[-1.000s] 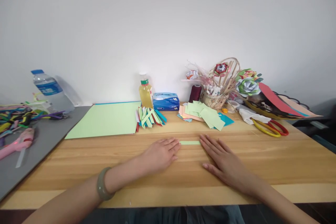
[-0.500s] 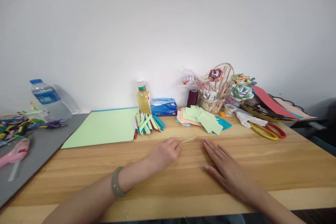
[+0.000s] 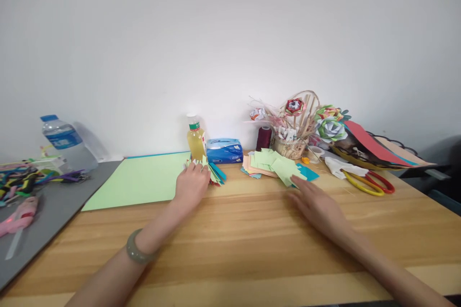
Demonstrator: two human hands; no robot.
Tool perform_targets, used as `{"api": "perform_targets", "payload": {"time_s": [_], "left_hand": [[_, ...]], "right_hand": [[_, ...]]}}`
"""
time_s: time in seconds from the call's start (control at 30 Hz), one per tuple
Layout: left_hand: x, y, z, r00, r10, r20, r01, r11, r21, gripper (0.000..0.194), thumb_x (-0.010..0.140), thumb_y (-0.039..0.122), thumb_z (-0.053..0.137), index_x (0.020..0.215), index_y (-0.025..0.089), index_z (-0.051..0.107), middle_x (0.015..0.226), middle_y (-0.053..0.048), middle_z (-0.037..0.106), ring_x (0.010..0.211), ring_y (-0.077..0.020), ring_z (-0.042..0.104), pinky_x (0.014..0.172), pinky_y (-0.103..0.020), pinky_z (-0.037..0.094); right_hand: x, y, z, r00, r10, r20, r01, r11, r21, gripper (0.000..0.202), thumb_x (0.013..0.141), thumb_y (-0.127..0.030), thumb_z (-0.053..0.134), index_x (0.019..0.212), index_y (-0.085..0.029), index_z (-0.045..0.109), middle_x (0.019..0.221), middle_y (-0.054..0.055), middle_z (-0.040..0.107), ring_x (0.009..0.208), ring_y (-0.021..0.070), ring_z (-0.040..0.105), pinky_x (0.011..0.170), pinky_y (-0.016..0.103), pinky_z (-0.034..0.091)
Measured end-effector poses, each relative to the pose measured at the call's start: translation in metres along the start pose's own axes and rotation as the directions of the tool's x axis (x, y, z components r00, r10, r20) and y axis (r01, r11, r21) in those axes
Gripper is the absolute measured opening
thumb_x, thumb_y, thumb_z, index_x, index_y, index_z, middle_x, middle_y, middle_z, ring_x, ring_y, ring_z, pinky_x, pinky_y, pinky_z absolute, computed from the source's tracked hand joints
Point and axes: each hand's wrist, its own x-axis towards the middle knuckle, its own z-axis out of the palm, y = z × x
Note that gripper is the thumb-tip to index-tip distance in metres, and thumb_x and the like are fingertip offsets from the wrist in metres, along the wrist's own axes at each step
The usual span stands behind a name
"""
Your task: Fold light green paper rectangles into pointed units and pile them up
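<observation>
My left hand [image 3: 192, 183] reaches over a pile of folded paper strips [image 3: 218, 173] in green, white, red and blue. Its fingers bend down onto the strips, and whether they grip one is hidden. A grey-green bangle [image 3: 139, 248] circles that wrist. My right hand [image 3: 319, 208], slightly blurred, is open with its fingers stretched out. Those fingertips are at the near edge of the light green paper squares [image 3: 284, 167], which lie loosely stacked. Peach paper squares [image 3: 260, 169] and a blue paper square [image 3: 308, 172] show from beneath the green ones.
Behind the strips stand a bottle of yellow drink [image 3: 196, 140] and a blue tissue pack [image 3: 225, 150]. Purple thread [image 3: 264, 138] stands by a basket [image 3: 290, 146] with paper flowers. Scissors [image 3: 363, 183] lie right, a large green sheet [image 3: 137, 180] left, a pink glue gun [image 3: 21, 216] far left.
My left hand has moved left and away from me to the strip pile; the thin green strip it held no longer shows. My right hand has moved off the bare tabletop to the green squares.
</observation>
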Motion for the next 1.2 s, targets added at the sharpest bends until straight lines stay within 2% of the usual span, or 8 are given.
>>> {"api": "perform_targets", "payload": {"time_s": [0.13,0.33,0.6,0.8,0.93,1.0,1.07,1.2], "left_hand": [[-0.005,0.011,0.006,0.982,0.171,-0.077,-0.179,0.978,-0.108,0.024,0.090,0.018,0.042,0.080,0.014,0.064,0.071,-0.008,0.063,0.076,-0.0209,0.055,0.063,-0.030,0.042],[-0.013,0.032,0.009,0.903,0.400,-0.156,-0.424,0.889,-0.174,0.018,0.089,0.018,0.046,0.080,0.013,0.061,0.066,-0.004,0.061,0.066,-0.0179,0.055,0.055,-0.028,0.040],[-0.028,0.057,0.009,0.719,0.664,-0.204,-0.694,0.671,-0.260,0.013,0.089,0.014,0.045,0.088,0.014,0.058,0.069,-0.002,0.060,0.066,-0.0143,0.055,0.058,-0.026,0.041],[-0.033,0.060,0.015,0.702,0.685,-0.193,-0.710,0.654,-0.261,0.012,0.089,0.014,0.047,0.089,0.014,0.058,0.072,-0.003,0.060,0.067,-0.0141,0.056,0.056,-0.025,0.042],[-0.031,0.060,0.011,0.713,0.660,-0.236,-0.701,0.667,-0.252,0.015,0.090,0.014,0.044,0.089,0.014,0.059,0.072,-0.003,0.062,0.066,-0.0132,0.056,0.057,-0.025,0.043],[-0.029,0.060,0.005,0.721,0.617,-0.316,-0.690,0.679,-0.251,0.017,0.090,0.013,0.043,0.093,0.014,0.060,0.082,-0.004,0.065,0.073,-0.0134,0.057,0.063,-0.026,0.045],[-0.028,0.061,-0.001,0.737,0.550,-0.394,-0.662,0.705,-0.254,0.019,0.091,0.015,0.044,0.103,0.014,0.058,0.099,-0.005,0.065,0.087,-0.0151,0.057,0.074,-0.028,0.047],[-0.029,0.064,-0.004,0.812,0.459,-0.362,-0.569,0.759,-0.315,0.031,0.091,0.029,0.047,0.116,0.012,0.054,0.114,-0.010,0.059,0.101,-0.0206,0.053,0.085,-0.034,0.045]], "right_hand": [[0.028,0.014,0.005,0.995,0.073,0.062,-0.063,0.987,-0.151,0.044,0.088,-0.035,0.037,0.121,-0.010,0.051,0.121,0.020,0.058,0.107,0.0347,0.056,0.083,0.047,0.049],[0.032,0.012,0.003,0.979,0.092,0.184,-0.041,0.963,-0.266,0.029,0.089,-0.024,0.034,0.096,-0.020,0.061,0.091,0.012,0.070,0.076,0.0266,0.066,0.057,0.034,0.048],[0.041,0.004,-0.006,0.975,0.196,0.102,-0.147,0.921,-0.362,0.031,0.091,-0.036,0.034,0.097,-0.017,0.058,0.087,0.014,0.069,0.073,0.0277,0.066,0.051,0.032,0.043],[0.042,0.006,0.000,0.969,0.166,0.183,-0.103,0.944,-0.313,0.029,0.091,-0.032,0.037,0.089,-0.018,0.062,0.079,0.013,0.070,0.071,0.0290,0.067,0.053,0.035,0.046],[0.038,0.011,-0.004,0.977,0.199,0.080,-0.167,0.941,-0.294,0.037,0.093,-0.030,0.030,0.091,-0.018,0.065,0.084,0.014,0.071,0.073,0.0301,0.067,0.058,0.038,0.049],[0.031,0.007,-0.005,0.996,0.085,-0.025,-0.088,0.967,-0.238,0.037,0.094,-0.029,0.029,0.099,-0.017,0.064,0.100,0.014,0.069,0.089,0.0299,0.065,0.070,0.041,0.051],[0.021,-0.006,-0.006,0.982,-0.168,-0.085,0.157,0.980,-0.124,0.035,0.093,-0.026,0.032,0.106,-0.017,0.063,0.113,0.012,0.065,0.105,0.0265,0.060,0.086,0.040,0.048],[0.004,-0.045,-0.005,0.830,-0.557,0.033,0.553,0.829,0.084,0.037,0.092,-0.016,0.031,0.114,-0.018,0.061,0.117,0.011,0.063,0.111,0.0233,0.056,0.090,0.040,0.048]]}}
